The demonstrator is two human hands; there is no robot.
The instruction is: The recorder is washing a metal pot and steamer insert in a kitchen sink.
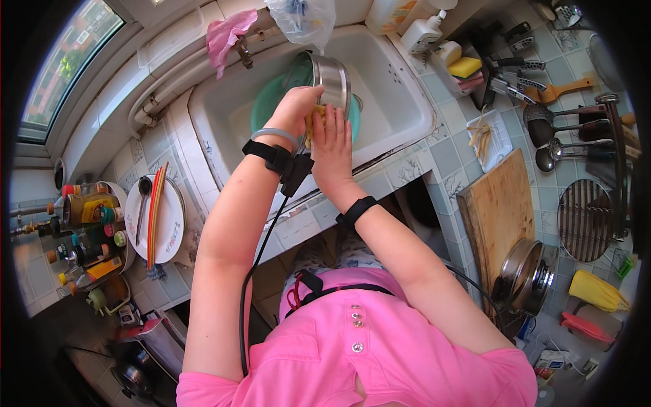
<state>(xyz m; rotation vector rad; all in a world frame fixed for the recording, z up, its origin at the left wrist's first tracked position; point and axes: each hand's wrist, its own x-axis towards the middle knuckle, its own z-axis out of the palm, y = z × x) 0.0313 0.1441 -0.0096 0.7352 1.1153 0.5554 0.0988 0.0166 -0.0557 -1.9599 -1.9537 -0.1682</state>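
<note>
A stainless steel pot (332,80) is tipped on its side over a light green basin (266,102) in the sink. My left hand (296,112) is closed on the pot's near edge, its thumb pointing along the rim; most of its fingers are hidden. Against the same edge, my right hand (332,150) presses a crumpled yellow cloth (310,129), fingers straight and held together. Only part of the cloth shows between the two hands, and the pot's inside is mostly out of sight.
The white sink (400,102) has a tap (243,53) draped with a pink cloth (227,37). At right are a soap bottle (424,34), a cutting board (498,210) and hanging utensils (553,146). At left, a plate (173,230) with chopsticks stands beside several seasoning jars (91,210).
</note>
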